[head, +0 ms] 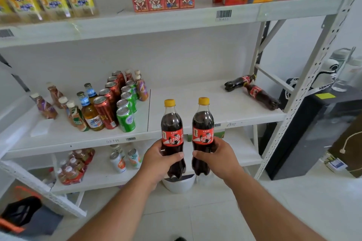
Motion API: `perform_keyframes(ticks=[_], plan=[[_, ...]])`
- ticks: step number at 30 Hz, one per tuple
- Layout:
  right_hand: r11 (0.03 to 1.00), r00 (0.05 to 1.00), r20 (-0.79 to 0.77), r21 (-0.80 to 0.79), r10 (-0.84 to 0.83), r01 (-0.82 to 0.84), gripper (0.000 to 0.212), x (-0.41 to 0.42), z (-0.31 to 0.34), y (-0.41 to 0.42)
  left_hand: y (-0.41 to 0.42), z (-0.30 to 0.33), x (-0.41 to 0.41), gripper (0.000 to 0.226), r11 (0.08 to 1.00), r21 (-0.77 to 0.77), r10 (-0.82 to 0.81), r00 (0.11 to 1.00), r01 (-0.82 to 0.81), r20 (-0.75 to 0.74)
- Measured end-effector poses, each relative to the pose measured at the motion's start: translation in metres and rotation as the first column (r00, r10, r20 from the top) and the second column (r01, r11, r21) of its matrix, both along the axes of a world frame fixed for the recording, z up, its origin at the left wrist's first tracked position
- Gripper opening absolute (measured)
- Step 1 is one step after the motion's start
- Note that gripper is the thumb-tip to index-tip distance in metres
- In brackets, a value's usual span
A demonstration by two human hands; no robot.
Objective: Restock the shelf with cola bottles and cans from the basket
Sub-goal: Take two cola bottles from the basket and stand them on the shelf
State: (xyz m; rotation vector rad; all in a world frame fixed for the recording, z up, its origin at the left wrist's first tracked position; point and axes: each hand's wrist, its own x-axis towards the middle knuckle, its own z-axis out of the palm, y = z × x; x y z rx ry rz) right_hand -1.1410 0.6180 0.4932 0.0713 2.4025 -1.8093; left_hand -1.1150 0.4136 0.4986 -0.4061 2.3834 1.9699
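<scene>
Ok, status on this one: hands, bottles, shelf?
Left hand and right hand each grip an upright cola bottle. Both short of the middle shelf. Two bottles lie there at right.

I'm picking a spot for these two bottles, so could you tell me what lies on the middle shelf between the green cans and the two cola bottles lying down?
In the head view, nothing: between the green cans and the lying cola bottles the middle shelf is bare.
</scene>
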Motion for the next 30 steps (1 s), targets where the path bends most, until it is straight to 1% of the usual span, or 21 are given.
perform_keyframes(ticks=[5,8,10,15,22,26,30], plan=[[0.998,1.000,-0.020,0.066,0.019,-0.018,0.029,-0.062,0.002,-0.008,-0.009,-0.005,-0.061,0.039,1.000,-0.004,0.001,1.000,-0.001,-0.015],[0.996,0.999,-0.030,0.089,0.033,-0.031,0.033,-0.106,-0.002,-0.020,-0.020,-0.008,-0.103,0.041,1.000,0.002,0.001,1.000,-0.001,-0.013],[0.996,0.999,-0.027,0.089,0.023,-0.021,0.037,-0.131,-0.005,-0.027,-0.028,-0.010,-0.129,0.041,1.000,-0.005,0.007,1.000,-0.007,-0.012],[0.998,1.000,-0.022,0.065,-0.005,0.007,0.034,-0.181,-0.012,-0.041,-0.045,-0.012,-0.184,0.041,0.999,-0.035,0.001,1.000,-0.002,-0.019],[0.997,0.999,-0.032,0.076,-0.019,0.021,0.031,-0.239,-0.023,-0.055,-0.051,-0.028,-0.239,0.046,0.999,-0.046,0.019,0.999,-0.020,-0.026],[0.994,0.999,-0.028,0.103,0.029,-0.026,0.027,-0.271,-0.030,-0.058,-0.049,-0.034,-0.267,0.048,0.998,-0.062,0.025,0.999,-0.027,-0.044],[0.991,0.997,-0.028,0.122,0.065,-0.061,0.029,-0.301,-0.041,-0.058,-0.048,-0.042,-0.293,0.050,0.996,-0.067,0.051,0.997,-0.054,-0.053]])
